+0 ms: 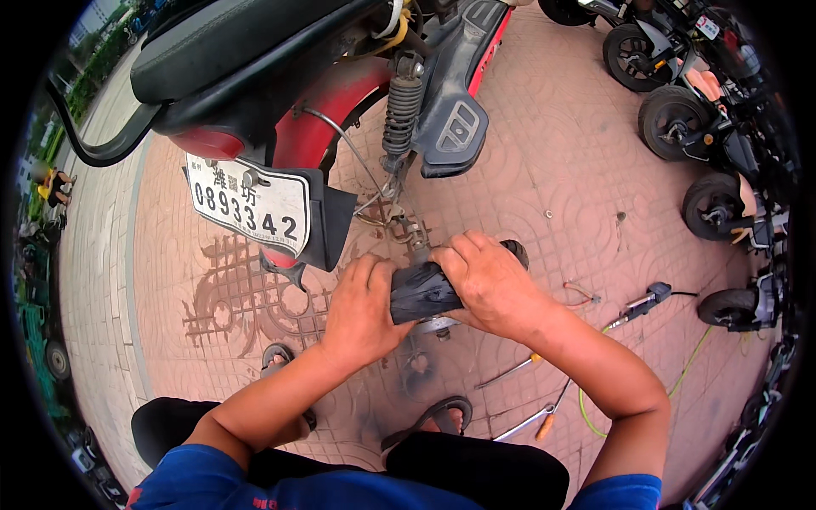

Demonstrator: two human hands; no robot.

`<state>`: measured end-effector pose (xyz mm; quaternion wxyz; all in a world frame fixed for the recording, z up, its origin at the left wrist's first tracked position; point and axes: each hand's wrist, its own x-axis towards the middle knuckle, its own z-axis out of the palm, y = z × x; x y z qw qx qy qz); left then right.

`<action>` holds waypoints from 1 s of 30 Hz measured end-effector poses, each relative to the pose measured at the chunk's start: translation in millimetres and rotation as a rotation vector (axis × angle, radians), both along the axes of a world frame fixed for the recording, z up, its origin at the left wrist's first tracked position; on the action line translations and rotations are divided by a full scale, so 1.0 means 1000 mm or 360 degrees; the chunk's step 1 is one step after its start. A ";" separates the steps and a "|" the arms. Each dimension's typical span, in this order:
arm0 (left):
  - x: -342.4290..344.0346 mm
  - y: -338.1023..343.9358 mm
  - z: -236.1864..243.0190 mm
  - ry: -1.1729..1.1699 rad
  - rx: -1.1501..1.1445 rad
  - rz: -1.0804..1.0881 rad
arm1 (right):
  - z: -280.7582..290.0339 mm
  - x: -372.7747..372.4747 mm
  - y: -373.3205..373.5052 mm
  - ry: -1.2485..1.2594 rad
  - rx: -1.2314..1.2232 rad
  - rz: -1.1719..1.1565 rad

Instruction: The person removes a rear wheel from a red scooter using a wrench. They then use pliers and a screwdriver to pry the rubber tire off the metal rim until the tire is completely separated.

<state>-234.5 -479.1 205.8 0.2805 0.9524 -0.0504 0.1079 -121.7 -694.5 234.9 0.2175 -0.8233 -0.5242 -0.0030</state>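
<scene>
Before me is a wheel with a black tyre [423, 291], its worn surface turned up toward me. My left hand [364, 304] grips the tyre's left side, fingers bent over its far edge. On the right side my right hand [486, 285] is closed round it the same way, knuckles up. Most of the wheel is hidden by my hands; a metal hub part [438, 325] shows below the tyre. Just beyond stands the rear of a red and black electric scooter [340, 93], with a spring shock absorber [403, 115] and a bare metal bracket [406, 229] near the wheel.
On the paving to the right lie red-handled pliers [581, 295], a screwdriver [507, 371], a wrench [525, 422], and an air-hose tool [643, 303] with a green hose [592, 425]. A white licence plate [249, 202] hangs low at left. Parked scooters [671, 123] line the right edge.
</scene>
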 end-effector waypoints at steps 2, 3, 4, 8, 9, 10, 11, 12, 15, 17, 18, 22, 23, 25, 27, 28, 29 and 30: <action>0.002 0.004 0.000 0.0087 0.0020 -0.0038 | 0.003 0.000 0.000 0.0026 0.0024 0.0008; 0.002 0.005 0.001 0.0075 0.0029 -0.0059 | 0.003 -0.002 -0.001 0.0030 0.0023 0.0005; 0.004 0.005 0.001 0.0064 0.0038 -0.0079 | 0.003 -0.001 -0.002 0.0034 0.0022 0.0003; 0.005 0.009 -0.005 0.0054 0.0005 -0.0161 | -0.002 0.003 -0.002 0.0049 -0.0007 0.0035; 0.005 0.009 -0.005 0.0040 0.0003 -0.0173 | -0.001 0.003 -0.002 0.0063 -0.0007 0.0027; 0.007 0.010 -0.004 0.0025 0.0002 -0.0185 | 0.001 0.003 -0.002 0.0077 -0.0007 0.0019; 0.008 0.010 -0.004 0.0010 0.0000 -0.0197 | 0.002 0.004 -0.001 0.0090 -0.0007 0.0010; 0.010 0.011 -0.005 -0.0036 -0.0004 -0.0184 | 0.003 0.003 -0.001 0.0105 -0.0018 -0.0015; 0.016 0.013 -0.011 -0.0180 -0.0026 -0.0134 | 0.000 0.008 0.000 0.0131 0.0023 -0.0052; 0.016 0.015 -0.011 -0.0284 -0.0052 -0.0086 | -0.002 0.015 -0.002 0.0126 0.0149 -0.0016; 0.012 0.019 -0.014 -0.0294 -0.0050 -0.0047 | -0.007 0.017 -0.008 0.0146 0.0184 -0.0092; -0.011 0.035 -0.030 -0.0217 -0.0056 0.0072 | -0.040 0.031 -0.044 0.0196 0.0311 -0.0152; -0.014 0.037 -0.034 -0.0223 -0.0080 0.0058 | -0.046 0.032 -0.044 0.0195 0.0324 -0.0121; -0.016 0.048 -0.038 -0.0262 -0.0038 -0.0021 | -0.051 0.031 -0.041 0.0200 0.0318 -0.0078; -0.013 0.055 -0.039 -0.0199 -0.0017 -0.0046 | -0.051 0.030 -0.040 0.0219 0.0269 -0.0075; -0.013 0.057 -0.039 -0.0176 -0.0008 -0.0058 | -0.049 0.030 -0.039 0.0244 0.0277 -0.0086; -0.016 0.057 -0.042 -0.0181 -0.0045 -0.0051 | -0.049 0.029 -0.039 0.0269 0.0284 -0.0099; -0.015 0.054 -0.040 -0.0247 -0.0072 -0.0038 | -0.048 0.029 -0.037 0.0289 0.0294 -0.0109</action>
